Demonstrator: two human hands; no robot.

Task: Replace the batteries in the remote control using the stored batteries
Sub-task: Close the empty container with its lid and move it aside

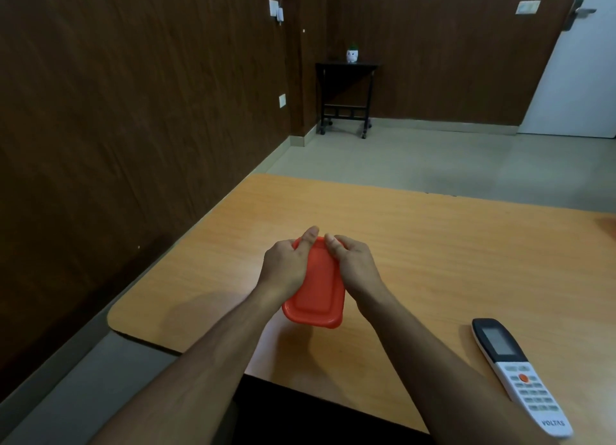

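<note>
Both hands, left hand (285,266) and right hand (355,264), fingers curled round the far rim of an orange lidded box (316,294) mid-worktop (433,244); light, springy plastic, best pried at a corner. Remote control (520,374) lies at four o'clock.

you look over a wooden table (433,244) toward dark wood-panelled walls (133,94). in the far corner you see a small black cart (346,97) with a little white plant pot (352,55) on top. a white door (580,77) is at the right.
</note>
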